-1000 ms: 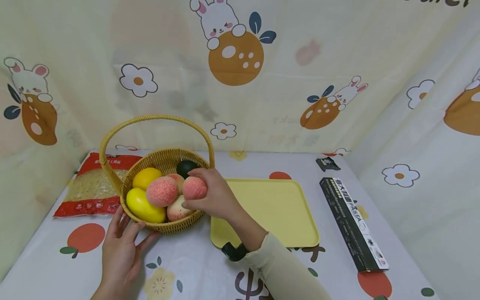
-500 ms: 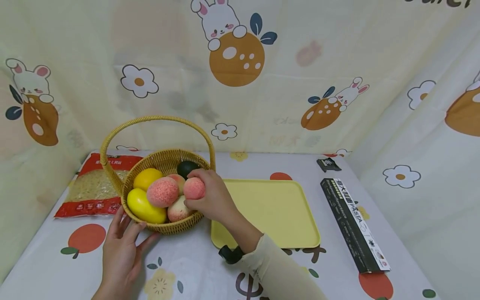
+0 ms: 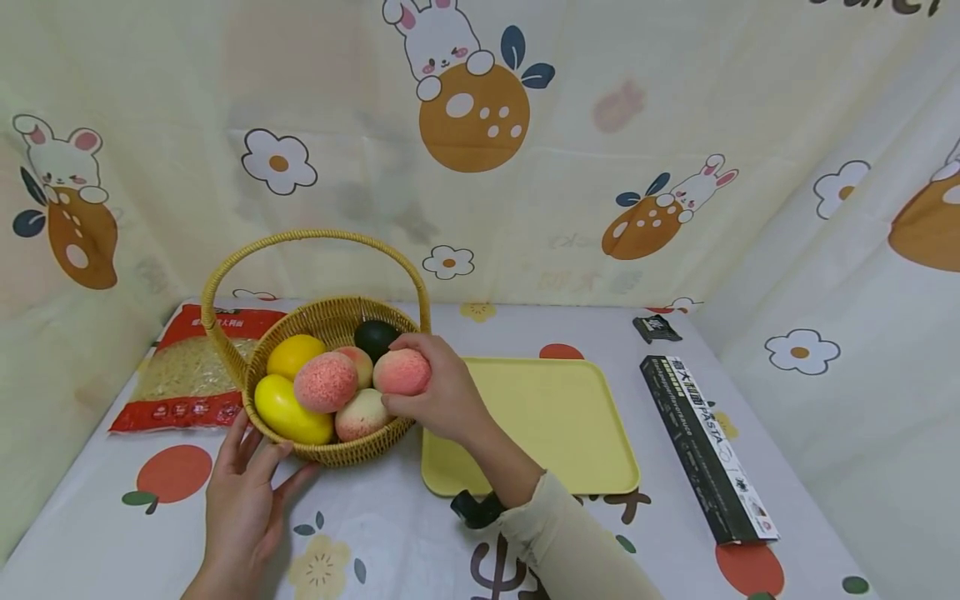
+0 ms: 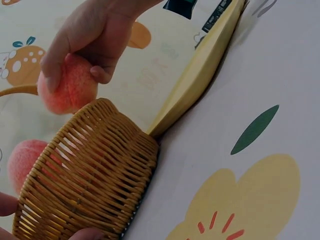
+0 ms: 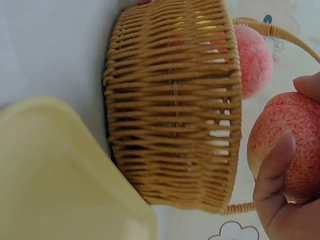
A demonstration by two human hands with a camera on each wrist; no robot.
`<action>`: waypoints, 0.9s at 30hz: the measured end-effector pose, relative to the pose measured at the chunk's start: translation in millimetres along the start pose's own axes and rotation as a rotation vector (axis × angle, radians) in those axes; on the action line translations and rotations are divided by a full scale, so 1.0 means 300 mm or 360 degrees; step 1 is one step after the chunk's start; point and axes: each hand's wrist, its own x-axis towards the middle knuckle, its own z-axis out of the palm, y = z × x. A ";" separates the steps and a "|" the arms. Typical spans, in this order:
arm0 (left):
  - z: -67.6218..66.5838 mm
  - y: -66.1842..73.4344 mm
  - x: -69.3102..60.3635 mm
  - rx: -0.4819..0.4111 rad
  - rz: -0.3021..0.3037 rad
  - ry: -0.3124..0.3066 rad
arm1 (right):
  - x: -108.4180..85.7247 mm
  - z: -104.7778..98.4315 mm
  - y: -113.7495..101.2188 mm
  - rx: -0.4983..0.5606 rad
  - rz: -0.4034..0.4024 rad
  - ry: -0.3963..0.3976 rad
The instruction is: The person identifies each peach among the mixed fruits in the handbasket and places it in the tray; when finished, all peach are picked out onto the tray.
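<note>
A pink peach is gripped between the thumb and fingers of my right hand, over the right rim of a wicker basket. In the right wrist view, the held peach is apart from the basket wall. My left hand rests its extended fingers against the basket's front left side. Inside the basket lie another pink peach, a paler peach, a partly hidden peach, a yellow lemon-like fruit, a rounder yellow fruit and a dark green, avocado-like item.
A yellow tray lies right of the basket, partly under my right forearm. Further right are a black pasta box and a small black packet. A red-edged clear bag lies behind the basket's left side. The basket's tall handle arches above it.
My right hand first shifts slightly, then moves a little up and to the right with the peach, uncovering more of the paler peach below. My left hand stays at the basket.
</note>
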 end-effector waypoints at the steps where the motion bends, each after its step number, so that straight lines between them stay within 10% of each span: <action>1: 0.000 -0.001 0.000 0.0003 -0.0001 0.0000 | -0.002 -0.008 0.004 0.0005 -0.0009 0.0009; 27: -0.008 0.000 -0.008 -0.0054 -0.0010 -0.0020 | -0.043 -0.196 0.123 0.0094 0.0185 0.0177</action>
